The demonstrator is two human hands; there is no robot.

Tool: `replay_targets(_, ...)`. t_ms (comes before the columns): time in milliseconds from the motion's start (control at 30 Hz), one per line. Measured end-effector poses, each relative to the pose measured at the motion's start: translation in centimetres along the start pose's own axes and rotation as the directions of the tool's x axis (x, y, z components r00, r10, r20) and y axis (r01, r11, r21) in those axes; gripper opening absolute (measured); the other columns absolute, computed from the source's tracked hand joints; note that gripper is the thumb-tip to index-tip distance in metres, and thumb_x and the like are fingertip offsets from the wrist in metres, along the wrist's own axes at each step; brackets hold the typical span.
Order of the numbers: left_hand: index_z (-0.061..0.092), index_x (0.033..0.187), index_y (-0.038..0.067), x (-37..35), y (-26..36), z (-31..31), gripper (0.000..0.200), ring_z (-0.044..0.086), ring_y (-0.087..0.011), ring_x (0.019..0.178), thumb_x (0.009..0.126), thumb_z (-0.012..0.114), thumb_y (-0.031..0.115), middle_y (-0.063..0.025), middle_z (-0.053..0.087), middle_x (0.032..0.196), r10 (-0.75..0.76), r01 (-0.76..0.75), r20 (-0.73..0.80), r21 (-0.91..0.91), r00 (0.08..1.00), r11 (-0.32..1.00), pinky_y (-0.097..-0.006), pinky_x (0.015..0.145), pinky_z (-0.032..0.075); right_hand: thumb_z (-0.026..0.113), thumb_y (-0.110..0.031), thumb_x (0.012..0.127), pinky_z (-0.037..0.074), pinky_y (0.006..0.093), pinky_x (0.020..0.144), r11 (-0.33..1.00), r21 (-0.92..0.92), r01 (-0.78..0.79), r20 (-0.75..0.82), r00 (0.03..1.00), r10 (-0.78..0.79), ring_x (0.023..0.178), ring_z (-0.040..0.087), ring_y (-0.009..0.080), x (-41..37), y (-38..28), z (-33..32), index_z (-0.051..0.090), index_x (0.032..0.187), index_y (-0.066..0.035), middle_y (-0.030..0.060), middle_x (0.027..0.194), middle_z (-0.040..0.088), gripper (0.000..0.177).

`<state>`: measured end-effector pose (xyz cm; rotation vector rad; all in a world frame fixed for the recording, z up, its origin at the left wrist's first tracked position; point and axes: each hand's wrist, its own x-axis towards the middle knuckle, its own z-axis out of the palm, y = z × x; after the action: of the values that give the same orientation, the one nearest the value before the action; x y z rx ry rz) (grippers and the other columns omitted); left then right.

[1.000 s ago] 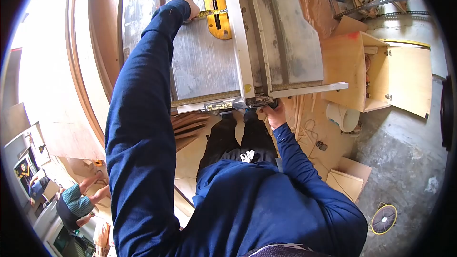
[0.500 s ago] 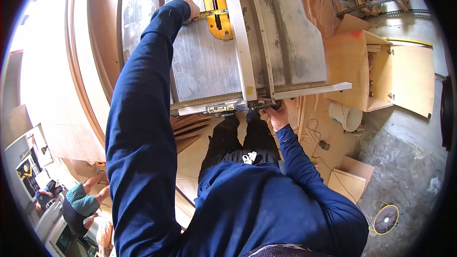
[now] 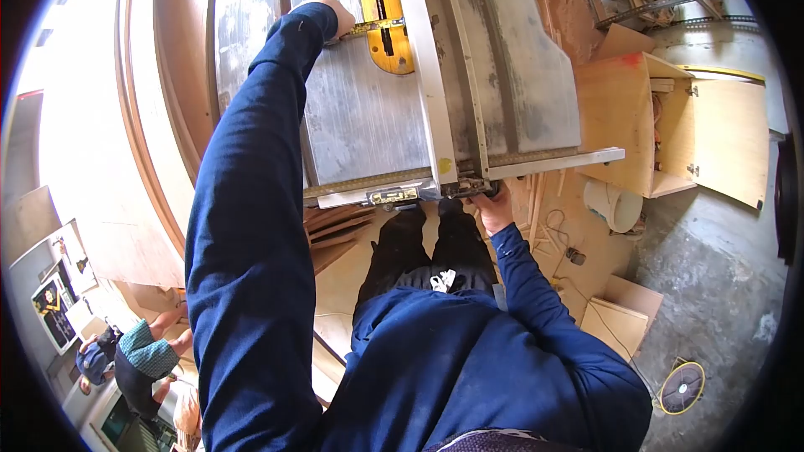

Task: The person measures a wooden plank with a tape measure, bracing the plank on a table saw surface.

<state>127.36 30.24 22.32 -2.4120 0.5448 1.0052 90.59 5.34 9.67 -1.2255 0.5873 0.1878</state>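
Note:
My left hand [image 3: 335,15] is closed at the far part of a metal table saw top [image 3: 360,117]. From it a yellow tape measure [image 3: 368,27] reaches across the yellow blade insert [image 3: 390,54] to the long rip fence [image 3: 427,75]. The tape's case is hidden by the hand and sleeve. My right hand [image 3: 496,206] is wrapped round a dark knob or handle at the near end of the fence, below the front rail [image 3: 561,162]. A small scale window [image 3: 394,196] sits on the rail left of the fence.
Large wooden panels [image 3: 100,159] stand along the left. An open wooden cabinet [image 3: 624,109], a white bucket [image 3: 611,205] and a cable reel [image 3: 682,387] are on the right. Wood strips [image 3: 335,224] lie under the table. Another person [image 3: 146,360] is at lower left.
The view has shifted slightly. Both hands stay in place on the tape measure and the fence end. Another person at lower left has come further into view.

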Motion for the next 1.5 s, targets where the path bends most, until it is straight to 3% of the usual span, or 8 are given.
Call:
replay_targets(500, 0.055, 0.118, 0.009, -1.1, 0.3, -0.9, 0.035, 0.055, -0.0272, 0.106, 0.088, 0.05, 0.026, -0.0096, 0.056, 0.117, 0.065, -0.07, 0.037, 0.144, 0.997, 0.987, -0.0346, 0.094, 0.042, 0.058, 0.007, 0.069, 0.048, 0.0238, 0.06, 0.999, -0.051, -0.005, -0.04, 0.999, 0.003, 0.069, 0.059, 0.012, -0.3, -0.5, 0.2, 0.055, 0.097, 0.0, 0.0067, 0.084, 0.062, 0.029)
replay_targets(700, 0.062, 0.106, 0.008, 0.9, -0.3, 0.7, 0.026, 0.064, -0.0238, 0.086, 0.086, 0.053, 0.023, -0.0083, 0.065, 0.094, 0.027, -0.026, -0.102, 0.014, 0.994, 1.0, -0.029, 0.078, 0.051, 0.053, -0.008, 0.08, 0.046, 0.042, 0.079, 0.794, 0.603, 0.07, 0.145, 0.97, -0.196, 0.097, 0.055, 0.025, 2.4, 0.7, -5.4, 0.053, 0.109, -0.002, 0.0091, 0.106, 0.058, 0.03)
replay_targets(800, 0.063, 0.106, 0.008, 1.2, -0.6, 1.0, 0.025, 0.064, -0.0242, 0.086, 0.086, 0.053, 0.021, -0.0086, 0.066, 0.093, 0.075, -0.064, -0.154, 0.075, 0.985, 0.995, -0.0291, 0.078, 0.051, 0.046, -0.019, 0.087, 0.042, 0.0483, 0.083, 0.764, 0.635, 0.115, -0.288, 0.953, 0.096, 0.097, 0.054, 0.0289, 5.3, -0.7, -8.0, 0.053, 0.11, -0.004, 0.0087, 0.105, 0.058, 0.028)
replay_targets(1000, 0.063, 0.104, 0.008, 1.2, -0.5, 1.0, 0.025, 0.064, -0.0248, 0.086, 0.085, 0.053, 0.019, -0.0099, 0.066, 0.092, 0.003, -0.014, -0.157, -0.07, 0.988, 0.997, -0.0293, 0.077, 0.051, 0.041, -0.028, 0.091, 0.045, 0.0407, 0.079, 0.955, -0.196, 0.223, -0.258, 0.928, -0.27, 0.095, 0.054, 0.0272, 6.8, -0.8, -9.9, 0.051, 0.11, -0.006, 0.009, 0.109, 0.056, 0.031)
replay_targets(1067, 0.063, 0.104, 0.007, 0.4, -0.3, 0.6, 0.025, 0.064, -0.025, 0.085, 0.085, 0.054, 0.021, -0.0102, 0.065, 0.095, 0.066, -0.051, -0.175, 0.09, 0.982, 0.995, -0.0294, 0.078, 0.051, 0.041, -0.03, 0.092, 0.046, 0.0375, 0.079, 0.881, 0.42, 0.218, -0.39, 0.92, -0.041, 0.096, 0.054, 0.0266, 7.2, -1.9, -9.3, 0.05, 0.111, -0.006, 0.0081, 0.11, 0.056, 0.032)
replay_targets(1300, 0.063, 0.105, 0.007, -0.4, 0.0, -0.1, 0.026, 0.064, -0.0257, 0.087, 0.085, 0.054, 0.021, -0.0102, 0.065, 0.096, -0.014, 0.01, -0.095, -0.041, 0.995, 0.999, -0.0294, 0.08, 0.05, 0.04, -0.032, 0.092, 0.045, 0.0385, 0.08, 0.864, 0.438, 0.247, -0.352, 0.932, -0.088, 0.099, 0.053, 0.0256, 7.1, -0.3, -9.7, 0.048, 0.116, -0.007, 0.0074, 0.114, 0.054, 0.035)
replay_targets(1400, 0.063, 0.105, 0.007, 0.8, -0.4, 0.5, 0.026, 0.064, -0.0257, 0.087, 0.085, 0.054, 0.02, -0.0104, 0.065, 0.096, 0.026, -0.026, -0.12, 0.003, 0.992, 1.0, -0.0298, 0.08, 0.051, 0.041, -0.034, 0.092, 0.044, 0.0384, 0.081, 0.526, -0.803, 0.281, -0.022, 0.868, -0.496, 0.1, 0.052, 0.0246, 5.3, 1.5, -9.9, 0.047, 0.117, -0.007, 0.0066, 0.116, 0.053, 0.037)
replay_targets(1500, 0.064, 0.105, 0.008, 1.0, -0.4, 0.9, 0.025, 0.064, -0.0256, 0.087, 0.085, 0.053, 0.02, -0.0101, 0.065, 0.096, 0.015, -0.021, -0.132, -0.039, 0.991, 0.999, -0.0302, 0.08, 0.05, 0.041, -0.032, 0.092, 0.045, 0.0385, 0.078, 0.871, 0.475, 0.13, -0.357, 0.932, 0.056, 0.099, 0.053, 0.0237, 4.7, -1.2, -7.7, 0.048, 0.115, -0.007, 0.0061, 0.114, 0.054, 0.034)
